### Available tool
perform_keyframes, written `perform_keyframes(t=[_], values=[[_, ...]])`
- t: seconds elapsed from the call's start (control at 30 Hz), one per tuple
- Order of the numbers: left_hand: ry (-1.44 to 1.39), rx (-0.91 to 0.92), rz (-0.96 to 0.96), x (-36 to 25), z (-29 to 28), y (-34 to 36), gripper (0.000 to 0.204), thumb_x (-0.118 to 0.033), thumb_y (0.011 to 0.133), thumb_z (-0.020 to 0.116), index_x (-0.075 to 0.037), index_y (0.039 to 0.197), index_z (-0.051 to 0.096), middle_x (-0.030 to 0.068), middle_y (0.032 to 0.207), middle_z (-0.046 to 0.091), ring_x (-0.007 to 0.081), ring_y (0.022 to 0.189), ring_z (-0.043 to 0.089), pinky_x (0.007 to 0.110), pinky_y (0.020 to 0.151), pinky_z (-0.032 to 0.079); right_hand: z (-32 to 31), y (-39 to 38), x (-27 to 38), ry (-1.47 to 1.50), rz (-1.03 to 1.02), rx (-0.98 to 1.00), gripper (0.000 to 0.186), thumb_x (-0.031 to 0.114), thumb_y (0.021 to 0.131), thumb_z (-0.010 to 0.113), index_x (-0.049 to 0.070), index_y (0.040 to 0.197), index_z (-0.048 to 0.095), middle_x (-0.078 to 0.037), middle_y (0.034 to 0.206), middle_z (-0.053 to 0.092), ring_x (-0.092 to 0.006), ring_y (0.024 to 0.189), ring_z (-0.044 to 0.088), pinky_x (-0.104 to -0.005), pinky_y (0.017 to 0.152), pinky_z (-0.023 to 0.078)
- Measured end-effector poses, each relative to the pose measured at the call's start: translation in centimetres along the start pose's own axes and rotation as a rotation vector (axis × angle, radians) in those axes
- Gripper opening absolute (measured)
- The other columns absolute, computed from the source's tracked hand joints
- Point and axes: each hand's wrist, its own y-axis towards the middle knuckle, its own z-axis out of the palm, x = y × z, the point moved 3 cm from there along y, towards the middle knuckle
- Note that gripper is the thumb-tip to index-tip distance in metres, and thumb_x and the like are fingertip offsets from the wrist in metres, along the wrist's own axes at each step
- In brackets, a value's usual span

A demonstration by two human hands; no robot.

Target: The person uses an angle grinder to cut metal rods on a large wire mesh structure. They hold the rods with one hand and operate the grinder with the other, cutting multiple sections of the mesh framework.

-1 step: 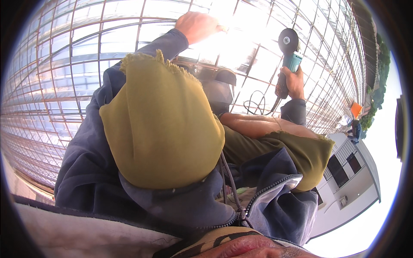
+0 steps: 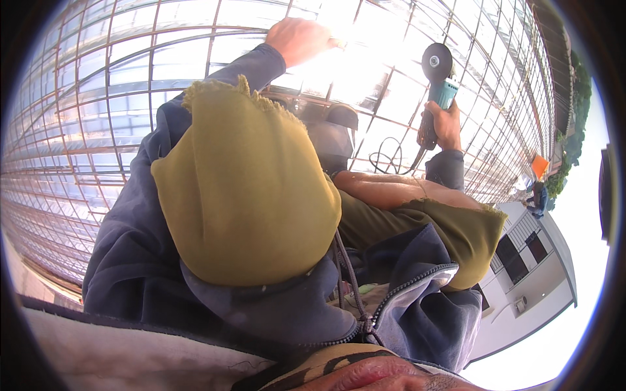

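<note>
My right hand (image 2: 446, 125) is wrapped round the body of a teal and black angle grinder (image 2: 443, 94). The grinder's dark round disc (image 2: 437, 62) points away from me, above a grid of steel reinforcing bars (image 2: 385, 88). From its rear end a black cord (image 2: 389, 156) runs down in loops. Out to the far left-middle, my left hand (image 2: 298, 40) has its fingers curled at the bar grid, beside a strong glare. That glare washes out the fingertips and whatever they may grip. Olive cloth (image 2: 248, 189) with frayed edges covers the middle of the view.
Crossing rebar stretches over pale, shiny sheeting on both sides. An orange object (image 2: 539, 165) and a person in blue (image 2: 538, 199) are at the far right. Beyond stand a white building (image 2: 535, 287) and green trees (image 2: 577, 124).
</note>
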Motion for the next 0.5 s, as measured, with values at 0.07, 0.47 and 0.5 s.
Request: perform_keyframes(t=[0.07,0.47,0.5], values=[[0.003,-0.012,0.01,-0.09,-0.1,-0.05,0.045,-0.051,0.113,0.052,-0.013,0.104,0.074,0.0133,0.084,0.078,0.036,0.081,0.078,0.052,0.076,0.063,0.06,-0.25,0.3,-0.005,0.007,-0.008,0.039,0.011,0.088,0.072,-0.007,0.12,0.061,-0.016,0.092,0.073,-0.0214,0.074,0.071,-0.0356,0.068,0.059],[0.03,0.001,-0.002,-0.21,0.08,0.0,0.045,-0.051,0.113,0.051,-0.013,0.108,0.075,0.0119,0.083,0.079,0.032,0.08,0.079,0.048,0.075,0.065,0.1,-0.2,0.1,-0.012,0.01,0.001,0.039,0.011,0.088,0.071,-0.008,0.12,0.061,-0.015,0.091,0.073,-0.0214,0.073,0.071,-0.0357,0.067,0.058],[0.036,0.002,-0.001,-0.21,0.08,-0.01,0.045,-0.051,0.113,0.051,-0.014,0.109,0.075,0.0117,0.083,0.079,0.0313,0.079,0.079,0.048,0.075,0.066,0.09,-0.16,0.07,-0.015,0.003,-0.001,0.039,0.011,0.088,0.071,-0.008,0.12,0.061,-0.015,0.091,0.073,-0.0214,0.073,0.071,-0.0358,0.067,0.058]])
